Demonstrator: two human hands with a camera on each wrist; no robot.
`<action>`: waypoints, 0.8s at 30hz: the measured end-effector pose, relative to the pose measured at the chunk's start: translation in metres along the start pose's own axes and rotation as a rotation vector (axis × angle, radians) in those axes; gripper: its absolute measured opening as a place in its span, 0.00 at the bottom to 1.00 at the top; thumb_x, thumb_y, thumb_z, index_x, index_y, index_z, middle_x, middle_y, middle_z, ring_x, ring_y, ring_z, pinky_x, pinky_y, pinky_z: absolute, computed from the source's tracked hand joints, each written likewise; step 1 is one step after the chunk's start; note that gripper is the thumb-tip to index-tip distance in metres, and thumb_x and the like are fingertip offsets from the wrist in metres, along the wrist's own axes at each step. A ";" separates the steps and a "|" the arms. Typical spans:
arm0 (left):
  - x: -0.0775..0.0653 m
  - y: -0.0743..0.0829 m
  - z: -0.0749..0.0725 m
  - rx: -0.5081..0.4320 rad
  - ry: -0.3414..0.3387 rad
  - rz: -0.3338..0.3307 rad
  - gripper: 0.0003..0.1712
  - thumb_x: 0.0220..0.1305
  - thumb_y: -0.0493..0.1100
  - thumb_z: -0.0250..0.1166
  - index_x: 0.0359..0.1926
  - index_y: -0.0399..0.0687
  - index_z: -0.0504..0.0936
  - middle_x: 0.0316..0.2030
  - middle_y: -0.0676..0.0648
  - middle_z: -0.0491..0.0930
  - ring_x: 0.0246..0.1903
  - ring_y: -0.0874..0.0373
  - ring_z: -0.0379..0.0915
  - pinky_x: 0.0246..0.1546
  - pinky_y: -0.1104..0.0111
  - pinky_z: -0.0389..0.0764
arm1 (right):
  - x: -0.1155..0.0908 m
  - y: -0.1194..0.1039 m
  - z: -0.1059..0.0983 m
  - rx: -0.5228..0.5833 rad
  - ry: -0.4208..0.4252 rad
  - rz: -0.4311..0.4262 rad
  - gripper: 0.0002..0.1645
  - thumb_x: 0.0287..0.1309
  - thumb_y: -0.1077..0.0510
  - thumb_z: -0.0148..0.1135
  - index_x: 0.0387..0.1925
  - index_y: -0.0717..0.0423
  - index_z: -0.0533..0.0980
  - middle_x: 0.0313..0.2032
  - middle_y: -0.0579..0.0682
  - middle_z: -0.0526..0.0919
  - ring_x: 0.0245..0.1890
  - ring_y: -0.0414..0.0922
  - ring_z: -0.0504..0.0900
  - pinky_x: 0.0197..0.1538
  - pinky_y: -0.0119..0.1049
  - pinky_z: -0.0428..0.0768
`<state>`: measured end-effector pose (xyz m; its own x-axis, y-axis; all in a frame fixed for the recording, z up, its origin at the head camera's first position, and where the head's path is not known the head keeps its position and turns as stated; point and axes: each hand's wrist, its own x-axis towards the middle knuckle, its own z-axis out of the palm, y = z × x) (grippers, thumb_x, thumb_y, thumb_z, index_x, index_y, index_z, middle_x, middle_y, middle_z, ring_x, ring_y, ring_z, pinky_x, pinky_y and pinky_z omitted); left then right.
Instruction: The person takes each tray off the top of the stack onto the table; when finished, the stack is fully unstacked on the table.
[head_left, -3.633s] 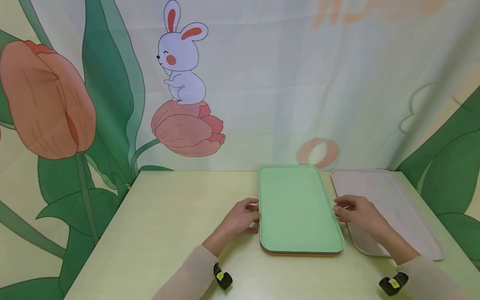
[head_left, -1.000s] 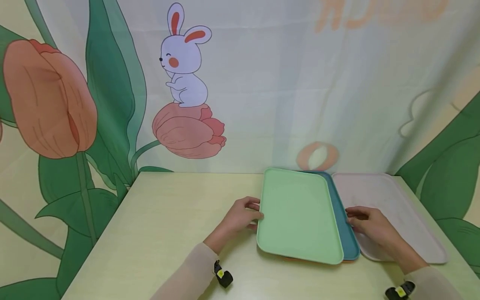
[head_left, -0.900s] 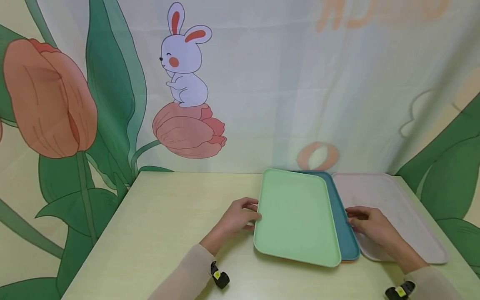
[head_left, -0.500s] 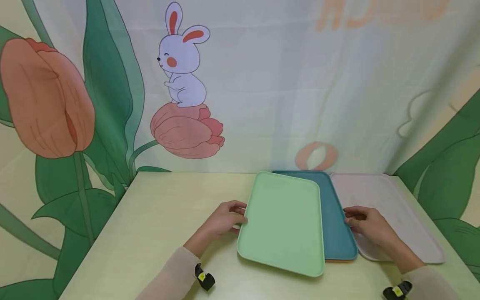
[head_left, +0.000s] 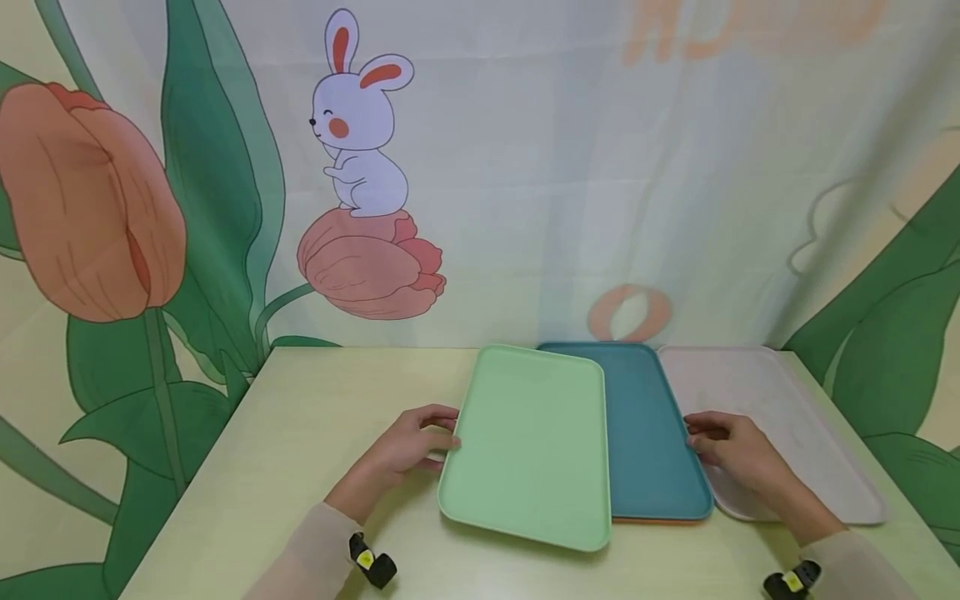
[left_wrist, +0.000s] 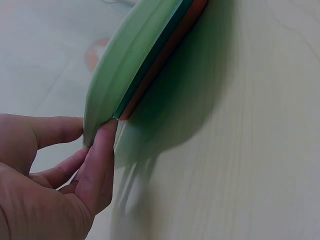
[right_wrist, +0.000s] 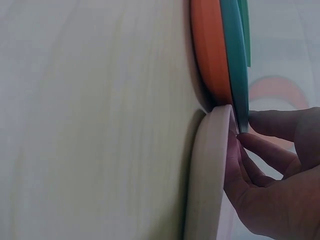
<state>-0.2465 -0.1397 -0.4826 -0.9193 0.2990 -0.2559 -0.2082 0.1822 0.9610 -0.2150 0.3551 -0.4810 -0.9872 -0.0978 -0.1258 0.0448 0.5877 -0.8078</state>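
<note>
A large orange ring [head_left: 602, 315], readable as a letter O, is printed low on the pale backdrop [head_left: 487, 183], beyond the far edge of the desk [head_left: 315, 425]. Higher up on the right, faint orange letters [head_left: 702, 52] are cut off by the top of the view; one ends like a C, but no word can be read. The wrist views show blurred orange curves, equally unreadable.

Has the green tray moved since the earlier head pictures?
Yes. Judged against the rabbit print on the backdrop, the green tray has shifted left and a little toward the person.
</note>
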 end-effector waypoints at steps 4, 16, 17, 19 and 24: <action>-0.003 -0.002 -0.010 -0.032 0.019 -0.030 0.27 0.66 0.33 0.70 0.65 0.38 0.78 0.52 0.40 0.78 0.41 0.53 0.82 0.36 0.60 0.88 | 0.000 0.001 0.002 0.001 -0.001 -0.001 0.28 0.75 0.63 0.60 0.68 0.78 0.70 0.56 0.70 0.82 0.52 0.54 0.85 0.46 0.35 0.88; -0.010 0.007 -0.040 0.041 0.106 -0.041 0.27 0.67 0.34 0.69 0.66 0.38 0.77 0.55 0.39 0.77 0.43 0.51 0.80 0.36 0.60 0.87 | -0.003 0.001 -0.002 0.014 -0.003 -0.011 0.28 0.77 0.63 0.59 0.69 0.78 0.68 0.58 0.72 0.80 0.54 0.59 0.84 0.48 0.39 0.89; -0.011 0.008 -0.042 0.045 0.120 -0.046 0.27 0.67 0.33 0.69 0.67 0.38 0.77 0.55 0.39 0.77 0.43 0.51 0.80 0.37 0.60 0.87 | -0.003 0.001 -0.001 0.019 -0.004 -0.011 0.28 0.77 0.63 0.59 0.69 0.78 0.68 0.58 0.72 0.80 0.55 0.59 0.84 0.49 0.39 0.89; -0.014 0.008 -0.046 0.058 0.144 -0.057 0.28 0.68 0.33 0.69 0.67 0.38 0.76 0.56 0.39 0.77 0.44 0.50 0.80 0.37 0.60 0.88 | -0.003 0.002 0.000 0.030 -0.004 -0.013 0.28 0.76 0.63 0.60 0.69 0.77 0.69 0.58 0.72 0.80 0.55 0.59 0.84 0.49 0.39 0.89; -0.019 0.009 -0.059 0.077 0.180 -0.075 0.28 0.69 0.34 0.68 0.68 0.38 0.75 0.58 0.38 0.75 0.45 0.49 0.81 0.38 0.61 0.88 | -0.002 0.001 0.000 0.041 0.002 -0.024 0.28 0.76 0.63 0.61 0.69 0.77 0.69 0.57 0.70 0.81 0.54 0.57 0.85 0.49 0.38 0.89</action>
<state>-0.2502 -0.1992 -0.4629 -0.9484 0.1114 -0.2968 -0.2584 0.2705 0.9274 -0.2131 0.3561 -0.4815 -0.9883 -0.1100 -0.1055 0.0275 0.5518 -0.8335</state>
